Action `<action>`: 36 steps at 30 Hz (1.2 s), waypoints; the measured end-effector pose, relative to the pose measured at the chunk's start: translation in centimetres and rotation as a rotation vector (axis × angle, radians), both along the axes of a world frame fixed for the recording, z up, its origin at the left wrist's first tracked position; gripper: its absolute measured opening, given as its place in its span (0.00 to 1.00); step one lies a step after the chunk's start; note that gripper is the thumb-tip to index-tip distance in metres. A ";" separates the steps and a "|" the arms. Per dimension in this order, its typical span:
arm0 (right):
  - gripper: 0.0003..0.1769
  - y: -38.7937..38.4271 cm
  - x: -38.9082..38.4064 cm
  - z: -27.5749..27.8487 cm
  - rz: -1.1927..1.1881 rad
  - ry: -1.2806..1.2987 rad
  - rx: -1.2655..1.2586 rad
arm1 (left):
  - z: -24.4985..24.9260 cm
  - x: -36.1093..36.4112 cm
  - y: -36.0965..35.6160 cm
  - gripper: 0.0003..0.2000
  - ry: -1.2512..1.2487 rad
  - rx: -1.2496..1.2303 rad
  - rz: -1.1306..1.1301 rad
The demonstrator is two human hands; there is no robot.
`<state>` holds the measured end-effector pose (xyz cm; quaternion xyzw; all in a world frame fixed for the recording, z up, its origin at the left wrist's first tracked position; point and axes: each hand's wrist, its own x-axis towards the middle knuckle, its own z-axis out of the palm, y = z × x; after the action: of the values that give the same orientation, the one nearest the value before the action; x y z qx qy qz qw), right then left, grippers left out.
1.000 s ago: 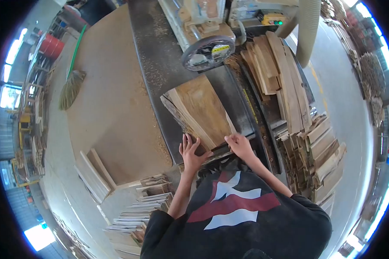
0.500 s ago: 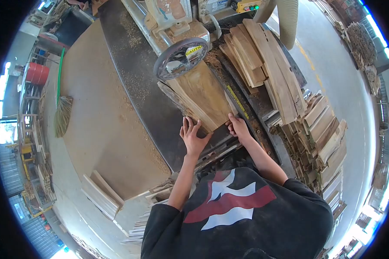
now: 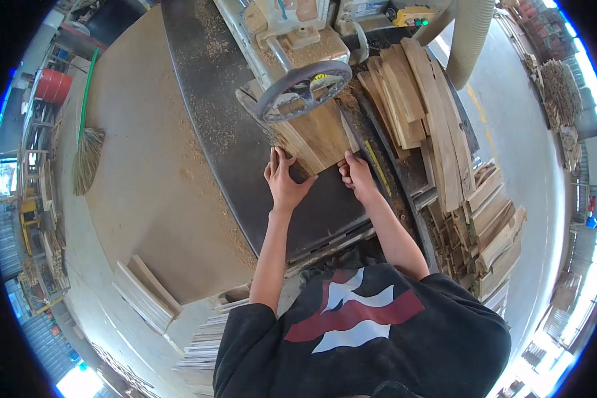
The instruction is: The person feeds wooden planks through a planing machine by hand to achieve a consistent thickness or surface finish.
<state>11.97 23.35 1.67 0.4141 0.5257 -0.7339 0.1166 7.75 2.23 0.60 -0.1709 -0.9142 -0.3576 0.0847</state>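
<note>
A wooden board [image 3: 322,136] lies flat on the dark machine table, its far end hidden under the handwheel [image 3: 303,91] and machine head. My left hand [image 3: 286,184] grips the board's near left corner, fingers along the rough left edge and thumb at the near end. At the near right corner, my right hand [image 3: 358,176] pinches the board with thumb and curled fingers. A yellow measuring strip [image 3: 377,169] runs along the table just right of that hand.
Sawdust dots the black machine table [image 3: 209,126]. Stacked planks [image 3: 438,126] lie on the right, with more piled boards [image 3: 491,225] below them. A hose [image 3: 472,43] hangs at upper right. Leftward are a brown panel [image 3: 139,166], a broom [image 3: 87,156] and leaning boards [image 3: 142,298].
Both hands have moved forward with the board, away from my body. More of the board's far part now sits beneath the handwheel. The camera view has shifted slightly.
</note>
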 end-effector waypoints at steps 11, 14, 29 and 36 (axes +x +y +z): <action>0.26 -1.3 -9.7 -0.6 -0.044 0.070 0.071 | -1.5 -5.4 1.3 0.32 0.217 0.118 0.364; 0.23 -1.0 -12.1 -1.6 0.017 0.095 0.111 | -0.7 -6.4 2.1 0.31 0.121 0.051 0.485; 0.25 -1.3 -5.0 -0.7 0.415 0.343 0.522 | -0.6 -27.9 -12.8 0.37 0.119 0.145 0.628; 0.13 -3.5 -4.2 -4.6 0.144 0.731 1.030 | 4.0 -46.2 -15.7 0.41 0.317 -0.179 0.692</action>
<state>7.75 19.83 -2.95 0.1035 0.8437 -0.4712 -0.2353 -38.44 -13.49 4.62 0.0875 -0.9210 -0.1961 0.3251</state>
